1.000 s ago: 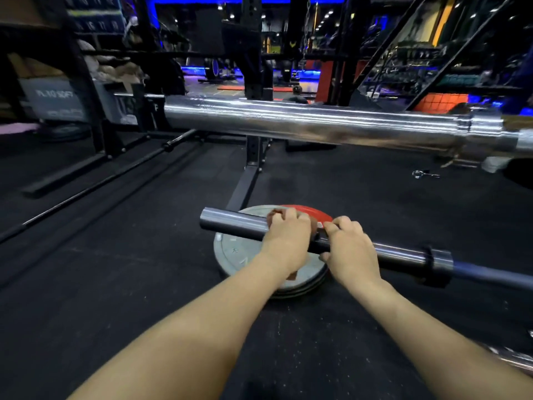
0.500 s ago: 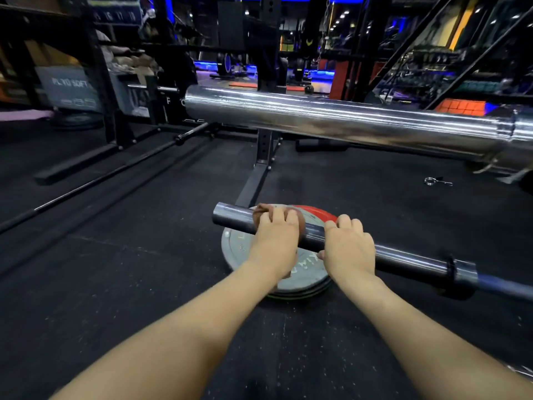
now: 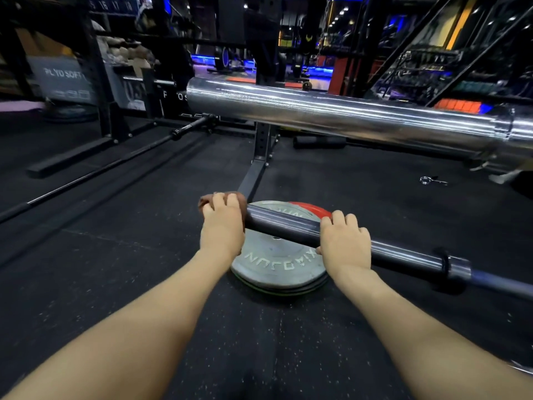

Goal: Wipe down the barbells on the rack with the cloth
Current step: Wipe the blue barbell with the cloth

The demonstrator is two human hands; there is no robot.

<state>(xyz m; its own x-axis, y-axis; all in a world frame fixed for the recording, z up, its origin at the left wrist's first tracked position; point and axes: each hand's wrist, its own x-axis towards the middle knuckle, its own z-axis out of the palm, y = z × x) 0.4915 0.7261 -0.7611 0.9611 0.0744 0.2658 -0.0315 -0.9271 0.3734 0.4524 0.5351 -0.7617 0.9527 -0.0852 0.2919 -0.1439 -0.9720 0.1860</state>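
A dark steel barbell sleeve runs from centre to lower right, ending in a collar. My left hand grips a brown cloth wrapped over the sleeve's left tip, which the hand and cloth hide. My right hand grips the sleeve further right, fingers curled over its top. Above, a thick chrome barbell sleeve crosses the view from centre to the right edge, untouched.
Stacked weight plates, grey over red, lie on the black rubber floor under the lower bar. A black rack upright and foot stands behind them. A thin black bar lies on the floor at left. A spring clip lies at right.
My left hand slid the cloth leftward along the lower sleeve to its tip, now covering the end. My right hand kept its grip on the bar.
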